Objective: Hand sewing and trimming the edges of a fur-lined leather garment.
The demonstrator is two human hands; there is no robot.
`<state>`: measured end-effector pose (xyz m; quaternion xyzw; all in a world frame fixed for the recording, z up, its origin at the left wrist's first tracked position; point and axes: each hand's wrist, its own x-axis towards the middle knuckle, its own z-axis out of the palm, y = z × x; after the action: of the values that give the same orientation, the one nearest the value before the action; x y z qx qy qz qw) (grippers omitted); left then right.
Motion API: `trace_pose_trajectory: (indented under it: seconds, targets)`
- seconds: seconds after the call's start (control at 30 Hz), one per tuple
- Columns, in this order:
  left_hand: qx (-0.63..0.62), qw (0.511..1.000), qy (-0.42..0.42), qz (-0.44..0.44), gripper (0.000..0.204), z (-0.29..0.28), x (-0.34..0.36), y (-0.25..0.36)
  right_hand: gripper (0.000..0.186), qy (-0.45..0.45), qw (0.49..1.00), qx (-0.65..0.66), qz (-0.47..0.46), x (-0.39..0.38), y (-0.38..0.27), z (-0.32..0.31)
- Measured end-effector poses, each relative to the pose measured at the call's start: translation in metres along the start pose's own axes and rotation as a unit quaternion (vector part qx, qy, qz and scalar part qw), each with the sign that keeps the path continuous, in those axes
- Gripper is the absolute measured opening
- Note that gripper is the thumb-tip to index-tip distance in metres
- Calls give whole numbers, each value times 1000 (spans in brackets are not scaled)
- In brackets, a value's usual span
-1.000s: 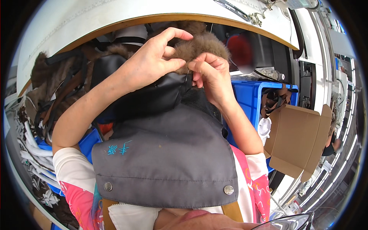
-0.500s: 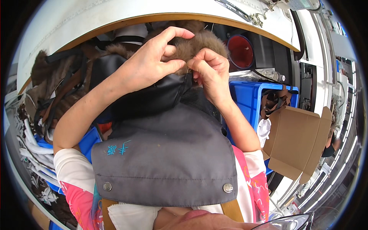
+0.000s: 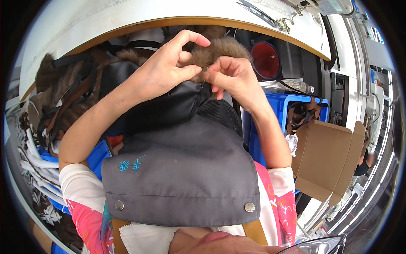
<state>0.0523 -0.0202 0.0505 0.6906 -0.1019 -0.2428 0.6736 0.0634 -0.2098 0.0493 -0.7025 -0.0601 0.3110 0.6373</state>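
My left hand (image 3: 167,67) curves over a piece of brown fur (image 3: 228,47), thumb pressed at its lower edge and middle fingers gripping it, index finger arched above. Beside that thumb, my right hand (image 3: 237,84) is closed in a pinch at the seam between fur and glossy black material (image 3: 156,106); what is between its fingertips is too small to make out. Below the black material, a grey apron (image 3: 179,173) with two metal snaps covers my front.
A white table (image 3: 148,8) with dark snips (image 3: 258,12) runs above my hands. A red bucket (image 3: 265,59), blue crate (image 3: 277,102) and open cardboard box (image 3: 323,158) are at right. Fur pieces (image 3: 59,89) and white strips (image 3: 36,154) lie left. A person (image 3: 364,163) is at far right.
My right hand and wrist have shifted slightly rightward, its fingers still pinched by the left thumb. My left index fingertip has moved a little left and down.
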Motion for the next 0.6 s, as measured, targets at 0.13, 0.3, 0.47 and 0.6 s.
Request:
trace_pose_trajectory:
  seconds: [0.13,0.3,0.47,0.6]
  targets:
    - [11,1000,-5,0,41,-1,1,-3,12,-2,997,-69,-22,-1,1,4]
    - [29,999,0,24,41,1,1,-4,13,95,988,37,-112,0,22,14]
    - [48,999,-7,19,39,1,1,2,11,116,985,101,-76,5,21,11]
    - [12,999,18,37,32,2,3,-4,10,106,984,118,-83,8,19,7]
